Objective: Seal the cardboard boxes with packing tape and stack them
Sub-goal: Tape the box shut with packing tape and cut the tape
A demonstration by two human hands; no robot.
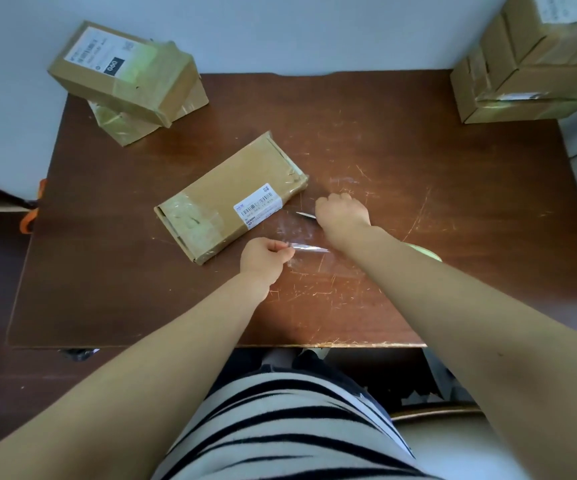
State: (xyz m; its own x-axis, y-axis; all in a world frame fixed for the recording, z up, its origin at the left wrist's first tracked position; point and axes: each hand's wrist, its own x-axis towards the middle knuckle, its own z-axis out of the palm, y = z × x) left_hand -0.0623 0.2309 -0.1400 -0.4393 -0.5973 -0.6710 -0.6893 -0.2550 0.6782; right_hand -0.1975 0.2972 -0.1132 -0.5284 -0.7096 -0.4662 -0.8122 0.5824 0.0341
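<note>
Cardboard, brown and flat, the box [231, 199] lay slantwise in the middle of the scratched wooden bench [453, 202]. Its ends were already glossy with tape, and a white barcode label [258, 206] sat at its near right edge. A strip of clear tape [300, 237] ran from that edge out to the right, over the bench. The left hand [262, 256], just near of the box, had its grip closed in a pinch on the near edge of the strip. The right hand [342, 213], a little farther off and to the right, had its grip curled round a thin metal tool [306, 215] whose tip pointed left toward the label. It looked like a blade, though I could not be sure from where I stood. A pale green object [425, 253] peeked out from under the right forearm. Two sealed boxes [124, 81] sat stacked at the far left corner, and a taller stack [522, 74] stood at the far right.
</note>
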